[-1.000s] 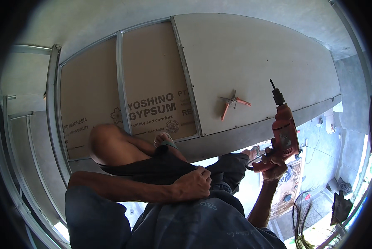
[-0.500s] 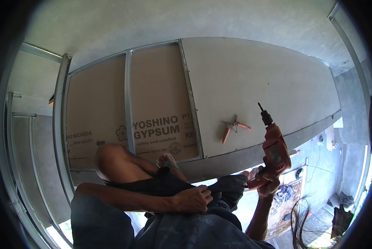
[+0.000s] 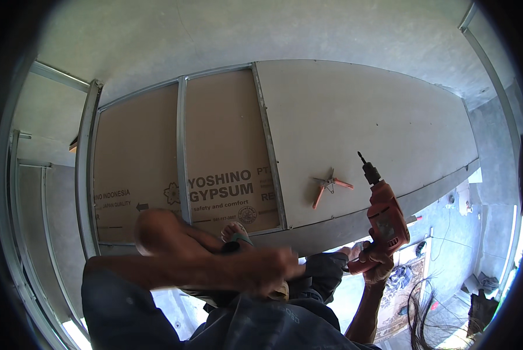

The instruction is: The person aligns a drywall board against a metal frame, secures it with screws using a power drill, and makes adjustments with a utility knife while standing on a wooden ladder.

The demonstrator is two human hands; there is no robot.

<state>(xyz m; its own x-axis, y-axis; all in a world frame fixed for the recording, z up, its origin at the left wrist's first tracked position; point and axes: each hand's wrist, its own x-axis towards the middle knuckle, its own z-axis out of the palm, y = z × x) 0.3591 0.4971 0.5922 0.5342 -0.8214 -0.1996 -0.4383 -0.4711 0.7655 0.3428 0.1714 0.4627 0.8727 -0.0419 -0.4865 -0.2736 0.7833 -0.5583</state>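
Observation:
A red power drill (image 3: 388, 224) is gripped in my right hand (image 3: 378, 262), which is closed round its handle at the lower right. The drill points up and slightly left, with a dark chuck and a thin driver bit (image 3: 362, 157) at its end. My left hand (image 3: 273, 269) hovers over my lap, its fingers curled but smeared by motion, so anything in them cannot be made out. On the pale board (image 3: 354, 116) lie snips with orange handles (image 3: 330, 188), their jaws spread, touched by neither hand.
Grey metal studs (image 3: 183, 146) frame brown-backed gypsum board (image 3: 136, 163) on the left. Beyond them rises a grey plastered wall (image 3: 244, 29). My bare knee (image 3: 159, 227) and sandalled foot (image 3: 235, 231) are near the frame's edge. Far below at right lies a floor with a patterned rug (image 3: 410, 286).
My left hand has lifted from my lap and moved a little left, now blurred. The drill has shifted slightly downward in view, still in my right hand. The snips lie unmoved on the board.

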